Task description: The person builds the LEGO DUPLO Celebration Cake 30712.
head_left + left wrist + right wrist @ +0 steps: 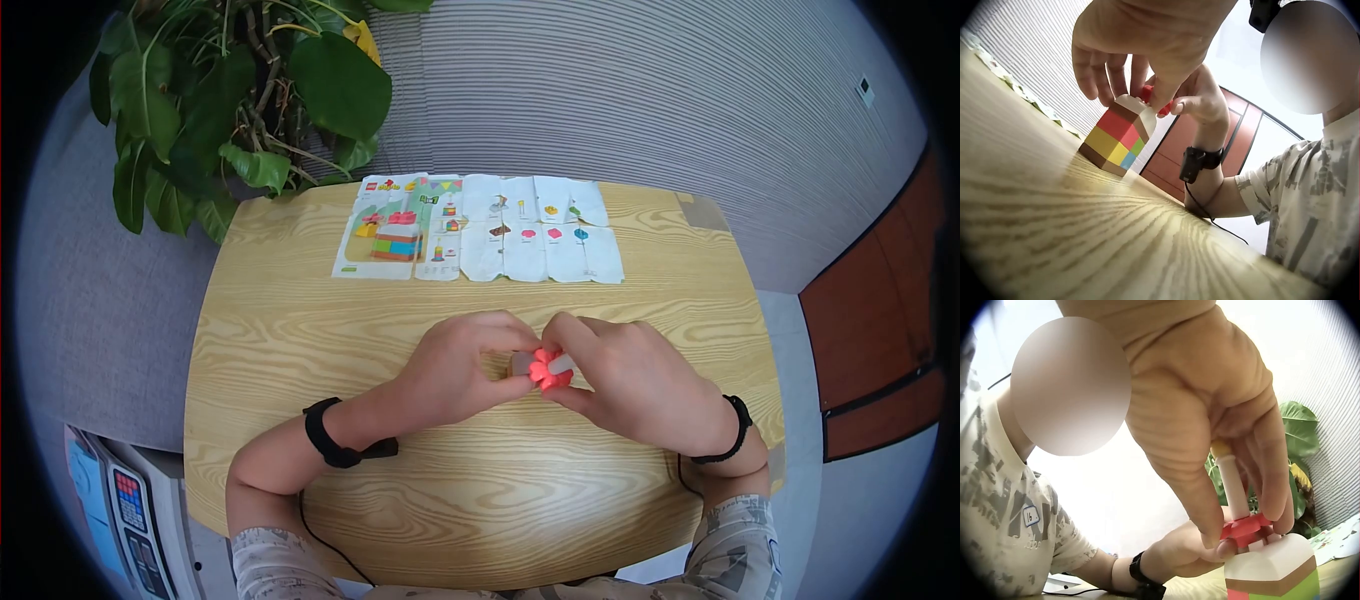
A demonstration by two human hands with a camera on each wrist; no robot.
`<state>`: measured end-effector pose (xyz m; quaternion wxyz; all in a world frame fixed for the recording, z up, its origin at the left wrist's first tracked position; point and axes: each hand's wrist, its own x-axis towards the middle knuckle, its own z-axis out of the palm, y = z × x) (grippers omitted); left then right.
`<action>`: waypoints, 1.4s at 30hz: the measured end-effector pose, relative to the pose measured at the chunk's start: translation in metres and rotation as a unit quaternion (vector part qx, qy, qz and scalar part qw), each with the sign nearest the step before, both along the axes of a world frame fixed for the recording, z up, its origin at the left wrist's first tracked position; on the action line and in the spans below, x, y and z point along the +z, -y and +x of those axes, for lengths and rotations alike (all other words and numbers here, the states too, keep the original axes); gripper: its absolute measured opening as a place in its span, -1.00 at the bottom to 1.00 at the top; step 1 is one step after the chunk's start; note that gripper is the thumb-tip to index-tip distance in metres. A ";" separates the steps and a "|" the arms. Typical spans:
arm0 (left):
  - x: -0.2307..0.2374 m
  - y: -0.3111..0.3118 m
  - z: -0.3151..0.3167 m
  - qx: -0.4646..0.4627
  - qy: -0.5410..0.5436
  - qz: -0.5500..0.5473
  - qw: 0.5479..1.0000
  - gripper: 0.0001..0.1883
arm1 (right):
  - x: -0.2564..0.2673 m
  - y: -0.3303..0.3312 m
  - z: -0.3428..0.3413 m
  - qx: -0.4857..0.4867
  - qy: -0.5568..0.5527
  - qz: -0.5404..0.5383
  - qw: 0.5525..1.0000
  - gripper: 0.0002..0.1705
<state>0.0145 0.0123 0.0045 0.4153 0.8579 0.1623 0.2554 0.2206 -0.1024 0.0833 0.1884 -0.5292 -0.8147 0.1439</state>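
A stack of toy bricks (1115,134) stands on the table, with brown, yellow, red, green and blue layers under a rounded white top (1272,559). My left hand (455,370) holds the stack near its top, thumb on the near side and fingers on the far side. My right hand (645,380) pinches a red flower-shaped piece (1249,530) from both sides, right over the white top. Through the flower rises a white candle piece (1232,484) with a yellow tip, under the right palm. In the head view both hands hide most of the stack.
An unfolded instruction sheet (480,230) with brick pictures lies at the back of the wooden table (290,320). A leafy plant (250,110) overhangs the back left corner. Thin cables (325,545) run from the wristbands, and a machine with a keypad (130,500) stands left of the table.
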 end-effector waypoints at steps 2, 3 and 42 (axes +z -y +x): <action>0.000 0.000 0.000 0.002 0.000 0.000 1.000 -0.73 | 0.003 0.001 -0.002 -0.004 0.010 -0.008 1.000 -0.55; 0.000 0.000 0.001 0.002 0.001 0.000 1.000 -0.73 | 0.003 0.001 -0.002 -0.006 0.015 -0.012 1.000 -0.56; 0.014 0.000 -0.002 -0.009 -0.080 -0.019 0.997 -0.61 | 0.003 -0.001 -0.001 -0.043 0.035 -0.013 0.998 0.15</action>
